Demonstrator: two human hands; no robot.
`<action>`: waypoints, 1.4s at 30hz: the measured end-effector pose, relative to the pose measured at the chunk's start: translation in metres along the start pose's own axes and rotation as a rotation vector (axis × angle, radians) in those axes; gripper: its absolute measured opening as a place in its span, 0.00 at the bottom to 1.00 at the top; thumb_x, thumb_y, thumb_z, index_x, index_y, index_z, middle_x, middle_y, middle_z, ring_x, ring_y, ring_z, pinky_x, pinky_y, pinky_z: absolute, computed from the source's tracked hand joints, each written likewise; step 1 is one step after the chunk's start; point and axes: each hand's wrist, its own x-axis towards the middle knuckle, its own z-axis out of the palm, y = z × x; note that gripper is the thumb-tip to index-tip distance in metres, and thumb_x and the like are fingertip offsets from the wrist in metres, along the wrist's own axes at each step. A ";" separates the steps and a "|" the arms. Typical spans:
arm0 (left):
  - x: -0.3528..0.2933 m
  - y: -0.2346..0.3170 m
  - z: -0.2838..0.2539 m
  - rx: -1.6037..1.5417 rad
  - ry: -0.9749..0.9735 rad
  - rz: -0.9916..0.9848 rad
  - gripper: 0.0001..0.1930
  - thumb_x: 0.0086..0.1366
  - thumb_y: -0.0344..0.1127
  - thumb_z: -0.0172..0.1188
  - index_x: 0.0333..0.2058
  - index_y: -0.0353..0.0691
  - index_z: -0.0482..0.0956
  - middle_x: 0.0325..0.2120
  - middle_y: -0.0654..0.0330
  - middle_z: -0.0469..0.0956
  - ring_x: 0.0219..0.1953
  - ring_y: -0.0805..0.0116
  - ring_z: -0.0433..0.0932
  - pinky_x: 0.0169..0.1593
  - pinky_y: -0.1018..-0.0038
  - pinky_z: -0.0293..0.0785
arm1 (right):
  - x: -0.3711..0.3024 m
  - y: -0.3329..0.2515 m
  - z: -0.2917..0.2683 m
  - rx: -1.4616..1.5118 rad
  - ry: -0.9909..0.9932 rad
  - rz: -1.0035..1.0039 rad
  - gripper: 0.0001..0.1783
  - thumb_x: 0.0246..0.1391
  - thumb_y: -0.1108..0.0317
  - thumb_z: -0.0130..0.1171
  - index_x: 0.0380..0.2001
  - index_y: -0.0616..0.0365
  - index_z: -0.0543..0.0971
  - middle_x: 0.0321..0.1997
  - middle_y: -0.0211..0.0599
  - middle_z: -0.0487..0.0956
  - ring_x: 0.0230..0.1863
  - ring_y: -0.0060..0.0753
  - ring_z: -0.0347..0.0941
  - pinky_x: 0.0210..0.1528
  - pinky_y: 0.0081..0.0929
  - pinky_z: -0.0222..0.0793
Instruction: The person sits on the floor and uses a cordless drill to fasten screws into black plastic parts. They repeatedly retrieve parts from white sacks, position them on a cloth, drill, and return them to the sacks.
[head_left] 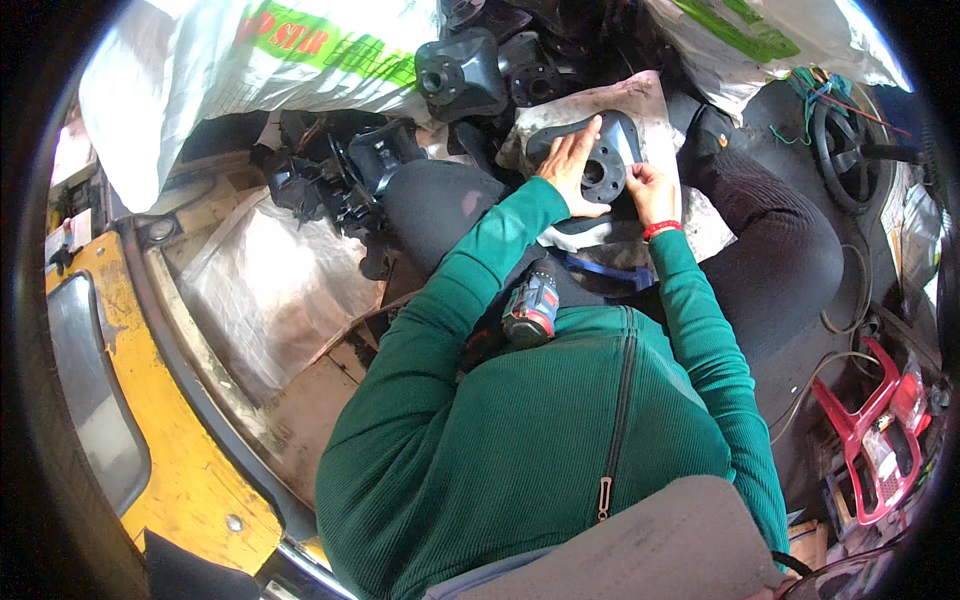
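A black moulded plastic part (622, 137), with a rounded-square flange and a round hub with a large central hole and smaller holes around it, sits before me between my legs. My left hand (571, 167) lies on its left side, fingers stretched out and thumb reaching below the hub. At the hub's right side my right hand (654, 194) is closed in a pinch; whatever is between its fingertips is too small to make out. Beneath the part is a stained white sheet (645, 92). A cordless drill (530, 308) rests in my lap, near a blue strip-like piece (612, 272).
Similar black parts (466, 72) are piled ahead, between white sacks (270, 70). More black pieces (320, 170) lie left, beside clear plastic sheeting (275, 290) and a yellow panel (180, 420). To the right are a black wheel (850, 150), cables and a red plastic frame (862, 430).
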 end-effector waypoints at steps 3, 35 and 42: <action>0.002 0.004 -0.003 0.001 -0.014 -0.033 0.66 0.29 0.43 0.75 0.64 0.43 0.37 0.52 0.50 0.63 0.52 0.49 0.62 0.57 0.58 0.57 | -0.003 -0.008 -0.004 -0.052 -0.028 0.058 0.11 0.47 0.60 0.61 0.29 0.57 0.80 0.16 0.31 0.73 0.19 0.21 0.67 0.26 0.24 0.64; 0.003 0.005 -0.002 0.050 -0.020 -0.051 0.60 0.29 0.44 0.74 0.63 0.47 0.47 0.55 0.50 0.60 0.57 0.50 0.59 0.59 0.59 0.55 | 0.002 -0.009 -0.002 -0.066 -0.027 0.027 0.12 0.47 0.60 0.61 0.29 0.57 0.80 0.18 0.35 0.76 0.21 0.25 0.71 0.28 0.25 0.67; 0.004 0.005 -0.005 0.046 -0.058 -0.053 0.60 0.29 0.44 0.74 0.63 0.52 0.48 0.55 0.50 0.59 0.56 0.45 0.59 0.59 0.56 0.58 | 0.004 -0.014 -0.003 -0.042 -0.030 0.003 0.11 0.48 0.61 0.60 0.28 0.57 0.80 0.18 0.32 0.76 0.21 0.21 0.70 0.28 0.24 0.66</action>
